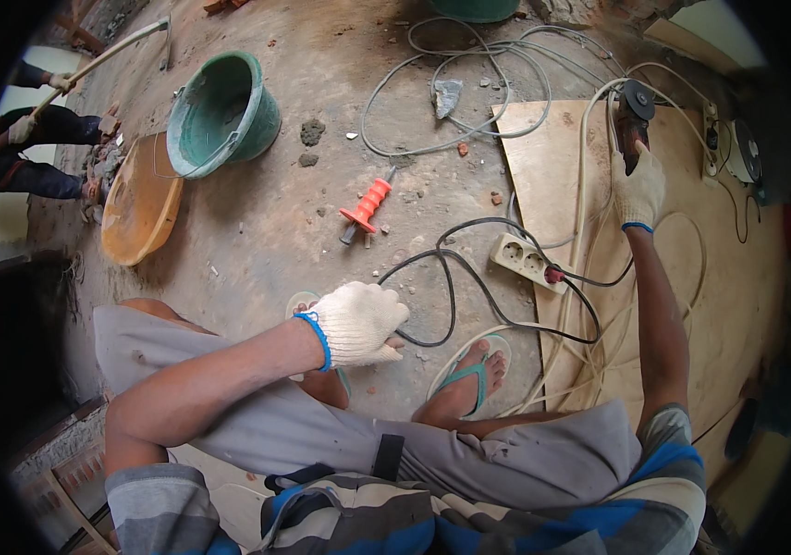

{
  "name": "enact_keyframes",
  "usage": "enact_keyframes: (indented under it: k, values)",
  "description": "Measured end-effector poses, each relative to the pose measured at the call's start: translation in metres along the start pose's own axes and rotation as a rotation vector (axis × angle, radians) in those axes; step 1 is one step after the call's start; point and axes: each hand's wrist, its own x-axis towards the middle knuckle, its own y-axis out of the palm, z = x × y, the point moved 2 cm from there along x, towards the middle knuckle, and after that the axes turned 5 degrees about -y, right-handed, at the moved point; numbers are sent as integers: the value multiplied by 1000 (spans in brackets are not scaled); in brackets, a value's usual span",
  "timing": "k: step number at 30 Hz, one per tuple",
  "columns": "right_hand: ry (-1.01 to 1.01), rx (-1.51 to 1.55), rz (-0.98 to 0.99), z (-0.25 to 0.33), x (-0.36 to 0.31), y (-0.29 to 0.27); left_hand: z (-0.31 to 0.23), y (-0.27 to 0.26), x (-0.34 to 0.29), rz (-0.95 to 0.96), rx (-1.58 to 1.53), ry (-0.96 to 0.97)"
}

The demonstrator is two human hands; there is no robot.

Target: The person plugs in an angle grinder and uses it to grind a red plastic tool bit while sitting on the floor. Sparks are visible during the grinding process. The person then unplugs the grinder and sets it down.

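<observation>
My right hand (640,188), in a white knitted glove with a blue cuff, is closed round an angle grinder (634,118) over the plywood sheet at the right. The grinder's dark disc points away from me. In front of my knees, my left hand (358,324), gloved the same way, has its fingers curled. A black power cord (452,294) runs into that hand and comes out beside its fingers; the grip itself is hidden. The cord loops across the floor near a white power strip (529,262), where a red plug (553,276) sits in one end.
An orange-handled chisel (367,211) lies on the concrete ahead. Beyond it stand a tilted green bucket (270,125) and a yellow basin (127,231). Grey cable (386,92) coils at the back; more cable crosses the plywood (543,148). Far left, a gloved person (30,139) holds a long-handled tool.
</observation>
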Motion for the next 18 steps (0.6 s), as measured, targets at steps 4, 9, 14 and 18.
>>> enact_keyframes:
  k: [4,9,14,18]
  values:
    - [-215,364,179,66,4,-16,-2,3,-4,-64,34,69]
    - [-445,572,370,136,1,-36,2,3,1,-82,77,54]
    - [-578,566,512,165,-6,-47,12,8,4,-28,130,22]
    - [-568,439,687,160,-13,-68,13,4,6,-106,53,66]
